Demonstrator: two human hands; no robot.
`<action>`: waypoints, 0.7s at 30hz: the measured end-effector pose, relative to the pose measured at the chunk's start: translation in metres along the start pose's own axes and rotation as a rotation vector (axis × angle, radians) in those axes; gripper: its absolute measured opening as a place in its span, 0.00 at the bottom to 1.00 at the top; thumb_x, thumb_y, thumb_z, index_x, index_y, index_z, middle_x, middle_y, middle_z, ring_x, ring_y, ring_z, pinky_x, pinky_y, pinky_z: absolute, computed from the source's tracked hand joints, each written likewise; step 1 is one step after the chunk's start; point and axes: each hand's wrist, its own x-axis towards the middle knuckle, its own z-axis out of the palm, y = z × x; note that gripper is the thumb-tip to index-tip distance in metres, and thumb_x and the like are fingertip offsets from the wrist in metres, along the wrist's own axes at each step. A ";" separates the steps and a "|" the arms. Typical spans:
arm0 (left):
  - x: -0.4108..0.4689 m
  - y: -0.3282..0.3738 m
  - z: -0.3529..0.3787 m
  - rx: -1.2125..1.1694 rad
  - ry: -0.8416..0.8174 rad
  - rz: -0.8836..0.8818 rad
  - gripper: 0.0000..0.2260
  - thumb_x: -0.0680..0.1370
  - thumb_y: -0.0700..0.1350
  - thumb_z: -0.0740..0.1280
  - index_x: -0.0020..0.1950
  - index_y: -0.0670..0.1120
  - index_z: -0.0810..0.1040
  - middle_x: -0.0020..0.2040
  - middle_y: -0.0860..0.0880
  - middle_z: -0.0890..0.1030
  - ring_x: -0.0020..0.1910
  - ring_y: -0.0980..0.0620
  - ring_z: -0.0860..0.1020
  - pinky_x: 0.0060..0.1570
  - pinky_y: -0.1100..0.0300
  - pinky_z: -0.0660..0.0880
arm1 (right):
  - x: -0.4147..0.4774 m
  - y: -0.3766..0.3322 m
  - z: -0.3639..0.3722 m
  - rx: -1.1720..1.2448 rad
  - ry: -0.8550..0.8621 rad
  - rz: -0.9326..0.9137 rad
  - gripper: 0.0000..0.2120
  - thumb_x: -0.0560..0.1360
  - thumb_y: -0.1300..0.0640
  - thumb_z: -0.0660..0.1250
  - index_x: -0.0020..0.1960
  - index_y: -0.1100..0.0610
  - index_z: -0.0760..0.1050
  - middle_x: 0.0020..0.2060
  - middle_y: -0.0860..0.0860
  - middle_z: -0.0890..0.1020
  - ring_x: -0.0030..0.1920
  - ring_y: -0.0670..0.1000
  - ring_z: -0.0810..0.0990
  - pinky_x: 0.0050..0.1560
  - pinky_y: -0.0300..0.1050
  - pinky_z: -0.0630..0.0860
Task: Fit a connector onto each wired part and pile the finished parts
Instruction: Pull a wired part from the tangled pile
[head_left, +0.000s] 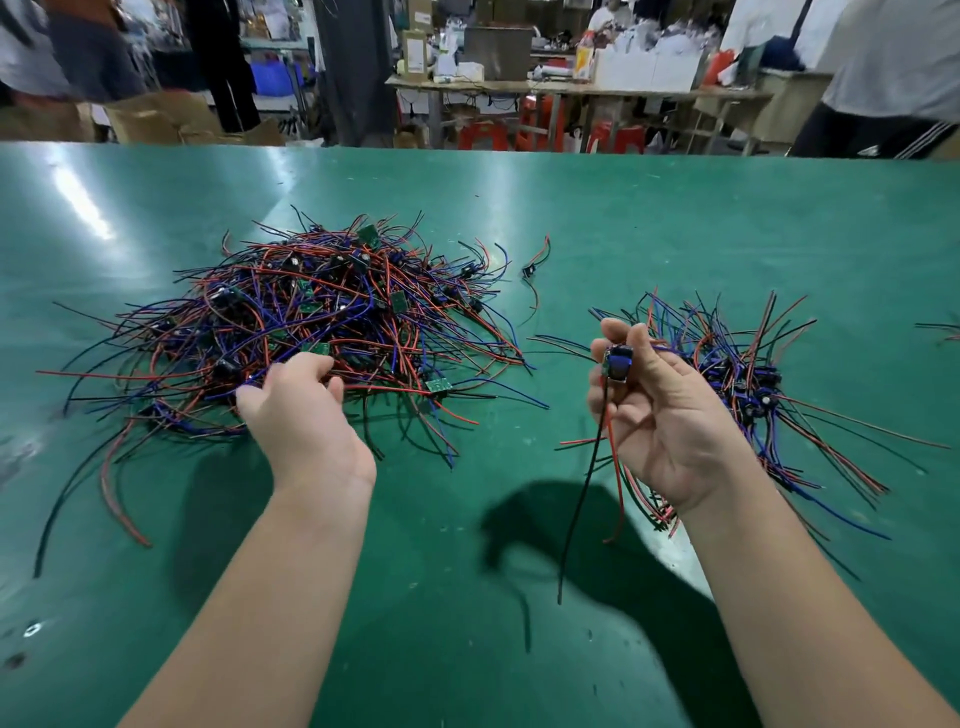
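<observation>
A big tangled heap of wired parts (322, 322), small green boards with red, blue and black leads, lies on the left half of the green table (675, 218). My left hand (304, 410) reaches into the heap's near edge, fingers curled among the wires; what they hold is hidden. My right hand (660, 410) is raised palm-up and grips one wired part (618, 364) between thumb and fingers. Its black and red leads hang down toward the table. Behind that hand lies a smaller pile of wired parts (748, 374).
A single loose wired piece (532, 265) lies between the two piles, and a few wire ends (943, 330) show at the right edge. Beyond the table's far edge stand people, cardboard boxes, red stools and a cluttered bench (571, 85).
</observation>
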 end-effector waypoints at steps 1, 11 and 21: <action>-0.002 0.001 0.001 0.062 -0.006 0.065 0.29 0.73 0.35 0.64 0.73 0.39 0.60 0.70 0.44 0.68 0.57 0.55 0.75 0.44 0.69 0.72 | 0.000 0.000 0.001 -0.009 0.002 0.001 0.09 0.66 0.52 0.66 0.36 0.53 0.85 0.34 0.49 0.84 0.29 0.43 0.79 0.32 0.32 0.75; -0.069 -0.021 0.011 0.499 -0.921 -0.288 0.18 0.65 0.58 0.69 0.42 0.44 0.81 0.37 0.44 0.85 0.35 0.50 0.83 0.38 0.59 0.80 | -0.003 0.010 0.003 -0.192 -0.015 -0.030 0.04 0.63 0.58 0.69 0.34 0.54 0.83 0.34 0.52 0.85 0.25 0.43 0.76 0.27 0.32 0.72; -0.073 -0.022 0.008 0.397 -1.018 -0.449 0.03 0.65 0.47 0.71 0.35 0.50 0.85 0.35 0.50 0.83 0.17 0.61 0.67 0.18 0.70 0.65 | -0.003 0.014 0.002 -0.196 -0.118 -0.006 0.14 0.63 0.59 0.70 0.48 0.56 0.78 0.38 0.53 0.85 0.31 0.43 0.79 0.33 0.33 0.73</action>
